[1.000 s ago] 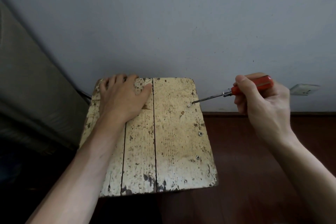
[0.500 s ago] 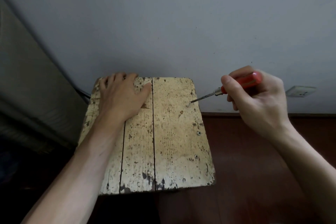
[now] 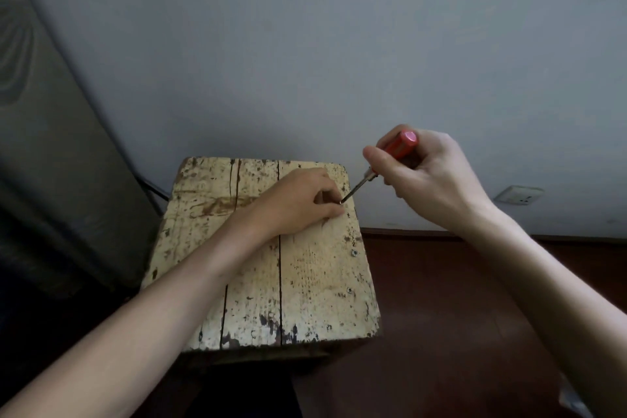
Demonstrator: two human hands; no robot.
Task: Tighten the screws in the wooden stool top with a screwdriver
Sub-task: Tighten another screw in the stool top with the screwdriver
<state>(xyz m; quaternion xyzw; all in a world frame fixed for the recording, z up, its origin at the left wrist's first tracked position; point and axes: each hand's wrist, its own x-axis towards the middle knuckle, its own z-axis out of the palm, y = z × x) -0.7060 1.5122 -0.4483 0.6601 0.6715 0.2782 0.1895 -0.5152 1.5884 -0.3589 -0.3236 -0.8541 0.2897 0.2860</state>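
The worn, pale-painted wooden stool top (image 3: 315,282) stands against the wall, made of three planks. Two screws (image 3: 354,252) (image 3: 349,290) show along its right edge. My right hand (image 3: 431,180) grips the red-handled screwdriver (image 3: 402,142) above the stool's far right corner, its shaft slanting down and left. My left hand (image 3: 298,204) rests on the right plank with curled fingers that pinch around the shaft's tip, hiding the screw there.
A grey wall rises right behind the stool, with a white socket (image 3: 517,195) low on the right. A dark grey padded object (image 3: 51,163) leans at the left beside a cable. Dark red-brown floor (image 3: 441,316) lies to the right.
My left hand has left the stool's far left corner and moved right to the screwdriver tip, curling its fingers there. My right hand tilted the handle up more steeply.
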